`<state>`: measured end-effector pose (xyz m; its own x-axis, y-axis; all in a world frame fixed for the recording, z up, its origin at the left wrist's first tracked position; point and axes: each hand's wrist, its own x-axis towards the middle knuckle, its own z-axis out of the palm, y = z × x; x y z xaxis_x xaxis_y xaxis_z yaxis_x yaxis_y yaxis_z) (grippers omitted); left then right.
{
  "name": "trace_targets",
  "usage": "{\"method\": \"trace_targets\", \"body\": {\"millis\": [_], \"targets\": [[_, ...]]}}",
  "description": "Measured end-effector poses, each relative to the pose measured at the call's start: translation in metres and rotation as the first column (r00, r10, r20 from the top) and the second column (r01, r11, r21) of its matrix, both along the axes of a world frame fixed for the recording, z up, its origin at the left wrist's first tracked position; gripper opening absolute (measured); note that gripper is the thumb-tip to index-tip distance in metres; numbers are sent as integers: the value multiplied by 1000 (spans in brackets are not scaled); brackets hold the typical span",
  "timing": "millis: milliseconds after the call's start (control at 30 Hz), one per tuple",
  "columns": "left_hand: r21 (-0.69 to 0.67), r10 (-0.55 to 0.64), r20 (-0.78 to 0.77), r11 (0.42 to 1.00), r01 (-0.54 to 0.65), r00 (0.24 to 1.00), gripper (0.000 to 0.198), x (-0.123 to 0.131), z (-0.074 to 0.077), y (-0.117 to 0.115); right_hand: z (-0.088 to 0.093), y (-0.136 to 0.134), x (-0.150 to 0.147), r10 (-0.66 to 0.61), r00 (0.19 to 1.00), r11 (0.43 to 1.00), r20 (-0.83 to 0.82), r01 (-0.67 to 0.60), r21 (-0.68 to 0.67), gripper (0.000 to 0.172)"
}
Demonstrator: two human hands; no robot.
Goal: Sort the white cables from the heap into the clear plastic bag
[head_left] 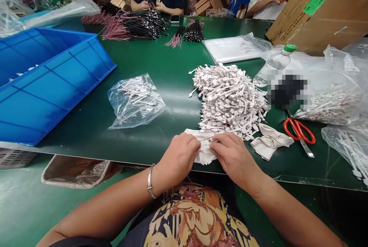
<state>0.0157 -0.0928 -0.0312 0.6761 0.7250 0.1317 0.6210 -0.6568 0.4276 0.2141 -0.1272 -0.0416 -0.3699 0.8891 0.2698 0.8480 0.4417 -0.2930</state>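
The left hand (178, 158) and right hand (234, 158) clamp together on a white cloth (204, 157), just below a heap of tagged wires (228, 99).

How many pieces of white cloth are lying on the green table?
2. One piece of white cloth lies under the left hand and right hand; the other lies crumpled to their right, beside the red-handled scissors. Others could be hidden under the piles.

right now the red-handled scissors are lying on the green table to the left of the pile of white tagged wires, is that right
No, the side is wrong. The head view shows the red-handled scissors lying on the green table to the right of the pile of white tagged wires, not the left.
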Motion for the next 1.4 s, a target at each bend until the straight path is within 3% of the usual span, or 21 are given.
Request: {"method": "trace_targets", "body": {"millis": [100, 233, 433, 533, 667, 733, 800, 833, 867, 933, 1000, 1033, 1100, 1200, 1300, 1400], "targets": [[-26, -32, 108, 999, 35, 994, 15, -4, 3, -6, 2, -4, 4, 35, 997, 994, -62, -29, 105, 20], [-372, 108, 309, 928, 16, 945, 9, -10, 11, -15, 6, -18, 10, 134, 981, 961, -142, -94, 258, 35], [-510, 263, 446, 860, 2, 856, 20, -12, 9, -21, 8, -29, 7, 157, 942, 961, -298, -77, 264, 44], [-672, 336, 446, 738, 62, 830, 20, -12, 7, -20, 8, -28, 4, 127, 927, 972, -353, -46, 230, 40], [-874, 483, 433, 433, 222, 761, 21, -11, 7, -18, 8, -27, 2, 103, 913, 982, -395, -29, 188, 38], [-902, 529, 421, 328, 280, 737, 23, -10, 7, -18, 8, -28, 1, 98, 908, 984, -407, -27, 176, 38], [-902, 525, 423, 325, 286, 738, 23, -10, 8, -18, 8, -28, 1, 103, 906, 985, -411, -34, 171, 38], [-891, 500, 429, 371, 262, 752, 21, -11, 8, -18, 8, -28, 1, 106, 907, 985, -408, -39, 170, 38], [-866, 461, 432, 451, 215, 775, 19, -13, 9, -17, 8, -28, 1, 109, 909, 984, -403, -43, 171, 39], [-722, 371, 413, 690, 51, 831, 16, -23, 12, -12, 7, -28, 2, 109, 917, 984, -383, -44, 174, 40], [-423, 325, 351, 892, -161, 878, 16, -40, 15, -4, 5, -27, 5, 102, 930, 982, -353, -37, 188, 42], [-246, 334, 315, 933, -263, 888, 18, -50, 16, 1, 3, -27, 6, 99, 936, 980, -338, -33, 196, 41], [64, 406, 239, 900, -431, 882, 19, -71, 16, 13, -1, -26, 9, 94, 946, 977, -311, -27, 212, 38], [358, 566, 129, 739, -571, 814, 19, -97, 12, 29, -6, -26, 10, 91, 956, 975, -279, -28, 221, 31], [487, 643, 82, 641, -594, 762, 18, -111, 6, 42, -8, -26, 10, 86, 961, 977, -261, -30, 213, 27], [517, 652, 68, 624, -586, 755, 17, -116, 7, 50, -8, -27, 11, 69, 968, 980, -242, -20, 198, 23]]}}
